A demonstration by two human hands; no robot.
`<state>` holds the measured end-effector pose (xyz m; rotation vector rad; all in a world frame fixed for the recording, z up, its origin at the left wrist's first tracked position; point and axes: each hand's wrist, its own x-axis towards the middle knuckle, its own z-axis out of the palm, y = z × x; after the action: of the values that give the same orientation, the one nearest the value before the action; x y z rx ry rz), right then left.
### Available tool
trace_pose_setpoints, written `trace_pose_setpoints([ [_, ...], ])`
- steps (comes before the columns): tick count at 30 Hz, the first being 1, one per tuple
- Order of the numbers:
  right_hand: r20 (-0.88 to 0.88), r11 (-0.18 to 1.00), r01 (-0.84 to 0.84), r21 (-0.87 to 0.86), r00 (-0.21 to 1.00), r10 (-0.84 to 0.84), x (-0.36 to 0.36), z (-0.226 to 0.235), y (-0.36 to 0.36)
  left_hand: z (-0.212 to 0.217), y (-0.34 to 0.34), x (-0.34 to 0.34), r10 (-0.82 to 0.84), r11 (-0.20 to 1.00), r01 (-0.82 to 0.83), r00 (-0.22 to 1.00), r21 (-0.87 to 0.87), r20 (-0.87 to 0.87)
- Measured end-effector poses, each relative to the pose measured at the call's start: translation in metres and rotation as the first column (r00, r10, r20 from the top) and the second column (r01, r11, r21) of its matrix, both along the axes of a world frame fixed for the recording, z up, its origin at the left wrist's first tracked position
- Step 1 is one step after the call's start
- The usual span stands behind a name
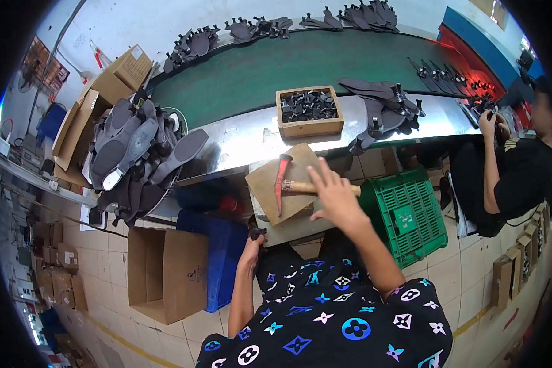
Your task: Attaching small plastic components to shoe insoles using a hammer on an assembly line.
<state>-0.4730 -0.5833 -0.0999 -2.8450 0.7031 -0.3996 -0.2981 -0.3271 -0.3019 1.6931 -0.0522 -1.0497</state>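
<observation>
Evidently the hands are well apart: the right hand (339,199) is spread, palm down, over the hammer (294,186), though whether its fingers touch the handle I cannot tell, while the left hand (248,251) is curled around a dark piece (258,232) at the near left edge of the bench; its exact form is too small to make out. The hammer lies on the tan pad (303,161), red head to the left, handle pointing right. For any blow, I would judge it best to wrap the right fingers around the handle toward its right end, leaving the head free to swing, and to lay the dark piece flat on the pad, over the firm block (259,207), left fingertips clear of the face. Striking squarely and lightly should spare the finish. Just beyond the pad, the wooden box (311,128) of small black parts sits within easy reach, so it makes sense to leave it there. Farther out, sandals pile up on the left (129,138) and stack on the right (383,107); the green crate (405,214) stands near the right elbow, so the swing is best kept short.
</observation>
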Motion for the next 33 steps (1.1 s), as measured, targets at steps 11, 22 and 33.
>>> trace_pose_setpoints([
  [11,0.248,0.916,0.03,0.399,0.959,-0.14,-0.039,-0.008,-0.034,0.084,0.005,0.003,-0.197,0.968,0.245,0.871,-0.05,0.451],
  [22,0.652,0.803,-0.204,0.56,0.707,-0.275,-0.004,-0.033,-0.048,0.121,-0.052,-0.031,-0.017,0.958,0.192,0.78,-0.213,0.626],
  [33,0.564,0.774,-0.224,0.593,0.801,-0.2,0.008,-0.048,-0.039,0.119,-0.077,-0.09,0.188,0.981,-0.079,0.639,-0.18,0.746],
])
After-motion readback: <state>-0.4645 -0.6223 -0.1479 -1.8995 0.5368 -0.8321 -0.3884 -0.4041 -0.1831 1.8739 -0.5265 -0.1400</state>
